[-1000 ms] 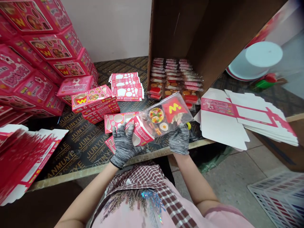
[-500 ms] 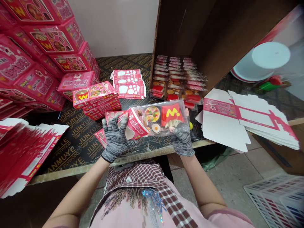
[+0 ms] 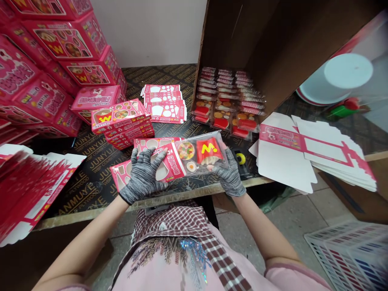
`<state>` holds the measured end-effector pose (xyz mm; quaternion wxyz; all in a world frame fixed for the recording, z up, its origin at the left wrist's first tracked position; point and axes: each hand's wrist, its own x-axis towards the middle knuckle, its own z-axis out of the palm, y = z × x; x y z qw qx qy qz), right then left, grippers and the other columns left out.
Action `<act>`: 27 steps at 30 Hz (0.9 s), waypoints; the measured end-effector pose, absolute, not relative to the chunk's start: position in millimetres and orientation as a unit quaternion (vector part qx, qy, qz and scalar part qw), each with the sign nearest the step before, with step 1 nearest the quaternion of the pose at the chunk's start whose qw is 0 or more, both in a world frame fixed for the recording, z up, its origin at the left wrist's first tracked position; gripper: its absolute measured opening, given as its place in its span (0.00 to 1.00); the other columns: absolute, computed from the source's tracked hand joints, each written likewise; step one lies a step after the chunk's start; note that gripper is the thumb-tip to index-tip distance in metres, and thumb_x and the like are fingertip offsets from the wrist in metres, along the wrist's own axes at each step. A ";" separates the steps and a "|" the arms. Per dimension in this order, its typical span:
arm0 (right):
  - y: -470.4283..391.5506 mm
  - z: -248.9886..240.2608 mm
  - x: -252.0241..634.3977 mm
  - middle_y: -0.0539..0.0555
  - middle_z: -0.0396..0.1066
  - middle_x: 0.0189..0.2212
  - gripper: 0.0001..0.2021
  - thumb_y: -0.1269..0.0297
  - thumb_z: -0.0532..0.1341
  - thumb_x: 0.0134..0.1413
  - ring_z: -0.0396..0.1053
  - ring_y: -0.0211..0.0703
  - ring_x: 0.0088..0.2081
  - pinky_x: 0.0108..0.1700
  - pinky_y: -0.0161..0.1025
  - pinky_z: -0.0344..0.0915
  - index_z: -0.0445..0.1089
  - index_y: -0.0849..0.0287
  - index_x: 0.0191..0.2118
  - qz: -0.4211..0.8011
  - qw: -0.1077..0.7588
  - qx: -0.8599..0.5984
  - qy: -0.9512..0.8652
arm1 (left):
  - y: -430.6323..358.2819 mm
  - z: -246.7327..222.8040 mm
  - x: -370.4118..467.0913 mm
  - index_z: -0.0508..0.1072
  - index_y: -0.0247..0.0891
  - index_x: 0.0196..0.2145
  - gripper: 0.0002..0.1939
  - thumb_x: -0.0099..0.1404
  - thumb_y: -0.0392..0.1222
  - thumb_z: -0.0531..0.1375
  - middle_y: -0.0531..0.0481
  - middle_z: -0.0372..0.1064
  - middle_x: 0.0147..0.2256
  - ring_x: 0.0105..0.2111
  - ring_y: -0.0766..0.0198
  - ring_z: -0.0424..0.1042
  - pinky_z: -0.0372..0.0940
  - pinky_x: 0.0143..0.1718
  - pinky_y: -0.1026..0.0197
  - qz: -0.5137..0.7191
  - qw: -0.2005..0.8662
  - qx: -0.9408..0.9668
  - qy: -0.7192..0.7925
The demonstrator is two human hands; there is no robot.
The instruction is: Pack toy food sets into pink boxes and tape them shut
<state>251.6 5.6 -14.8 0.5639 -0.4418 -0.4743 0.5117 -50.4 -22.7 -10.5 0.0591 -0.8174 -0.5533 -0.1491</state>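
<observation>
In the middle of the bench lies a pink windowed box (image 3: 176, 161), with my gloved left hand (image 3: 142, 173) gripping it from above, fingers spread over its face. A clear plastic pack of toy food (image 3: 185, 150), showing a red fries carton, a pizza and an egg, reaches out of the box's right end. My gloved right hand (image 3: 228, 173) pinches the pack's far right end between thumb and fingers. Other pink cut-out cards (image 3: 118, 173) lie partly under the box and my left hand. How deep the pack sits in the box is hidden.
Filled pink boxes (image 3: 121, 117) stand stacked at the left. Cut-out cards (image 3: 163, 111) lie at the back. An upright brown carton (image 3: 230, 40) holds several toy packs (image 3: 221, 119). Flat white-and-pink blanks (image 3: 291, 157) lie right; more blanks (image 3: 45, 186) lie left. A yellow roll (image 3: 241, 158) sits nearby.
The pack and box have shifted left and lower, and the box now lies flatter. My right hand has moved left with the pack, uncovering the yellow roll.
</observation>
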 end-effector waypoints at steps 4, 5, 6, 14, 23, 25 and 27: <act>16.5 -23.8 273.6 0.54 0.79 0.45 0.25 0.59 0.76 0.38 0.77 0.53 0.47 0.52 0.50 0.74 0.77 0.54 0.47 0.519 0.514 -0.468 -0.497 | -28.4 -14.7 -57.2 0.63 0.42 0.68 0.52 0.50 0.67 0.67 0.31 0.62 0.62 0.61 0.35 0.62 0.35 0.68 0.32 -0.125 0.042 -0.831 -0.540; 18.3 -24.3 277.3 0.53 0.80 0.43 0.26 0.59 0.77 0.37 0.77 0.51 0.44 0.49 0.49 0.75 0.77 0.53 0.47 0.524 0.503 -0.468 -0.503 | -30.4 -16.0 -57.7 0.63 0.43 0.68 0.52 0.51 0.67 0.67 0.32 0.62 0.62 0.62 0.35 0.61 0.34 0.68 0.32 -0.124 0.036 -0.837 -0.531; 19.3 -24.1 279.7 0.52 0.80 0.42 0.30 0.60 0.78 0.36 0.77 0.50 0.42 0.47 0.47 0.76 0.75 0.52 0.50 0.533 0.490 -0.464 -0.510 | -32.2 -17.4 -57.9 0.63 0.44 0.68 0.51 0.51 0.68 0.67 0.33 0.62 0.62 0.62 0.36 0.61 0.34 0.68 0.33 -0.124 0.031 -0.843 -0.522; 17.5 -20.7 277.2 0.52 0.78 0.46 0.32 0.61 0.78 0.40 0.77 0.46 0.44 0.45 0.40 0.75 0.72 0.52 0.54 0.680 0.369 -0.357 -0.523 | -34.5 -19.9 -61.0 0.60 0.43 0.69 0.57 0.49 0.75 0.65 0.32 0.60 0.63 0.63 0.36 0.60 0.32 0.68 0.35 -0.124 0.035 -0.856 -0.501; 16.6 -40.6 227.6 0.53 0.75 0.50 0.36 0.50 0.76 0.41 0.72 0.51 0.53 0.60 0.49 0.68 0.68 0.48 0.58 0.646 0.415 -0.378 -0.517 | -40.2 -18.8 -34.9 0.58 0.44 0.70 0.59 0.48 0.74 0.66 0.32 0.59 0.65 0.61 0.36 0.61 0.36 0.68 0.35 -0.070 0.001 -0.894 -0.442; 11.5 -41.1 208.8 0.53 0.73 0.55 0.36 0.40 0.67 0.50 0.67 0.51 0.60 0.67 0.51 0.61 0.65 0.46 0.63 0.646 0.445 -0.367 -0.501 | -37.6 -16.3 -28.4 0.58 0.44 0.70 0.58 0.49 0.74 0.65 0.32 0.59 0.64 0.62 0.36 0.61 0.36 0.68 0.35 -0.088 0.010 -0.888 -0.451; 6.8 -40.5 195.0 0.53 0.71 0.58 0.36 0.32 0.55 0.56 0.64 0.50 0.64 0.68 0.54 0.58 0.64 0.46 0.65 0.664 0.455 -0.328 -0.494 | -34.3 -13.6 -22.7 0.58 0.42 0.70 0.59 0.48 0.75 0.64 0.31 0.61 0.63 0.62 0.35 0.61 0.37 0.68 0.35 -0.103 0.012 -0.881 -0.462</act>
